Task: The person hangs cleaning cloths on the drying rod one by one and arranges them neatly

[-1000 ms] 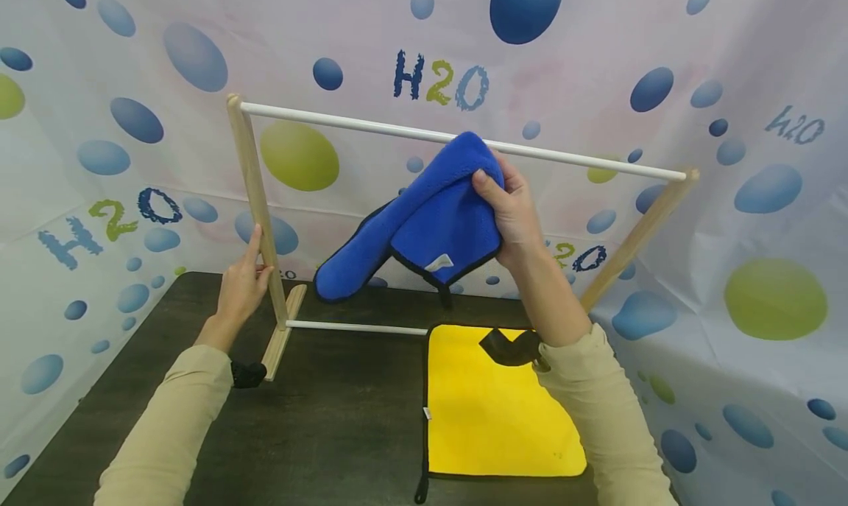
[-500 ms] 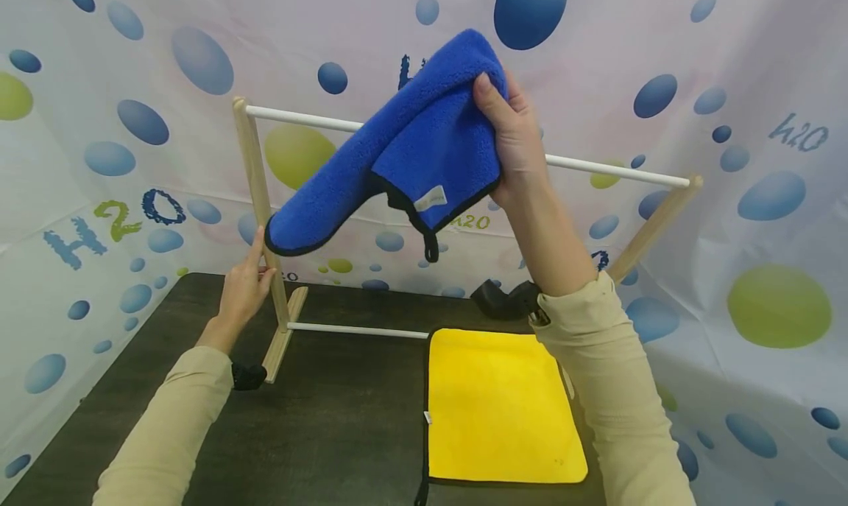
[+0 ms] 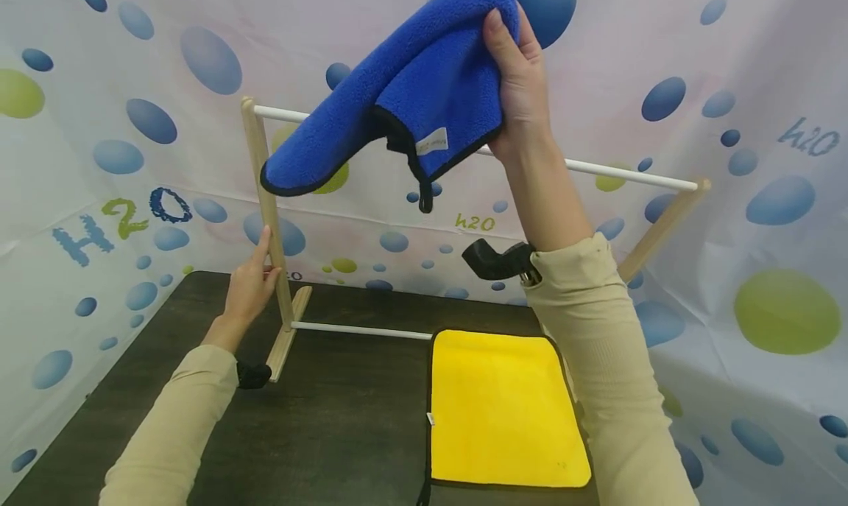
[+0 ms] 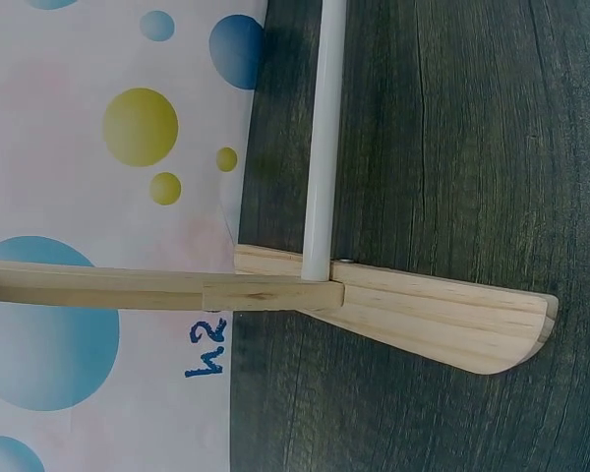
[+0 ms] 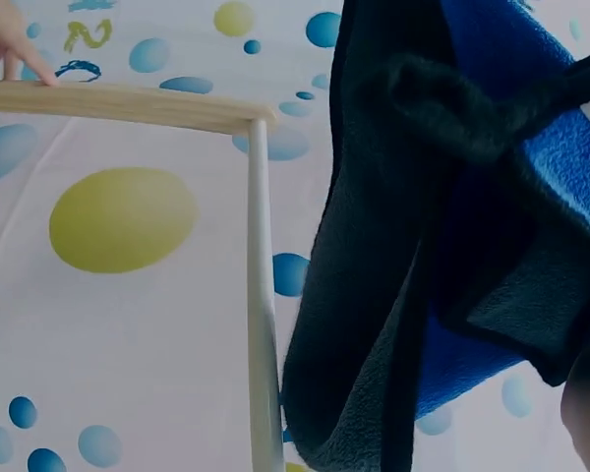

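A blue plush towel [image 3: 437, 79] with black edging, a white label and a black hanging loop is gripped by my right hand [image 3: 526, 86], thumb in front. It is held high, overlapping the rack's upper white rod [image 3: 629, 171] in the head view. Dark folds of the towel [image 5: 374, 256] fill much of the right wrist view, beside the rod. My left hand [image 3: 248, 289] touches the wooden left post [image 3: 268, 189] of the drying rack, its index finger straight along it. That post's wooden foot [image 4: 433, 315] stands on the dark table in the left wrist view.
A yellow cloth [image 3: 503, 410] with black edging lies flat on the dark table [image 3: 344, 425], near the lower white rod [image 3: 364, 331]. The wooden right post [image 3: 662, 230] leans outward behind my right forearm. A bubble-patterned curtain [image 3: 782, 270] surrounds the table.
My right hand has lifted the blue towel from just in front of the upper rod to well above it, baring more of the yellow cloth. The left hand stays at the post.
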Available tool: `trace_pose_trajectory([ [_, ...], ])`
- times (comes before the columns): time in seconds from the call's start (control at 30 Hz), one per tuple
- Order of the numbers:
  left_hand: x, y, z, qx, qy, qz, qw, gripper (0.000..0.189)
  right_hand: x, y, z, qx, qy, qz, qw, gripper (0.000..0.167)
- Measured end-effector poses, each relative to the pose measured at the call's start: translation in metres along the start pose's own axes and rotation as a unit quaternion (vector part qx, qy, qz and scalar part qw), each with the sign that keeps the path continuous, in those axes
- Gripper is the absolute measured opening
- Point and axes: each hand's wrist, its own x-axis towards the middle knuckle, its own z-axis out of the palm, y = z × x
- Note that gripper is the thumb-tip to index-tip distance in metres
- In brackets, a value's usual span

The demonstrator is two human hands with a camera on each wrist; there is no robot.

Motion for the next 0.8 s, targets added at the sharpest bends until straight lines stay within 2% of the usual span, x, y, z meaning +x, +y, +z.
trace_pose_trajectory([
  [0.13,-0.001,0.003,-0.001,0.000,-0.019,-0.013,0.9997,0.086,0.011,0.002,-0.001,0.007,0.010,-0.014,0.9998,0.030],
  [0.23,-0.002,0.005,0.000,0.004,-0.024,-0.013,0.9996,0.087,0.016,0.004,-0.006,-0.015,0.028,-0.006,0.9995,0.026],
  [0.33,-0.002,0.006,0.002,0.005,-0.017,-0.002,0.9998,0.088,0.018,0.007,-0.016,-0.085,0.048,0.017,0.9951,0.015],
  [0.43,-0.002,0.007,0.005,0.005,-0.005,0.016,0.9998,0.089,0.017,0.008,-0.027,-0.174,0.058,0.052,0.9816,0.014],
  [0.5,-0.002,0.008,0.006,0.005,0.002,0.025,0.9997,0.090,0.017,0.008,-0.035,-0.244,0.056,0.064,0.9661,0.020],
  [0.57,-0.002,0.008,0.007,0.005,0.006,0.029,0.9996,0.091,0.017,0.007,-0.041,-0.318,0.047,0.065,0.9446,0.024],
  [0.6,-0.001,0.008,0.007,0.006,0.007,0.030,0.9995,0.092,0.018,0.006,-0.044,-0.358,0.042,0.060,0.9309,0.025],
  [0.73,-0.001,0.008,0.007,0.006,0.005,0.030,0.9995,0.092,0.019,0.001,-0.054,-0.495,0.023,0.033,0.8677,0.029],
  [0.8,0.000,0.009,0.007,0.006,0.005,0.029,0.9995,0.091,0.020,0.000,-0.058,-0.557,0.012,0.020,0.8300,0.031],
])
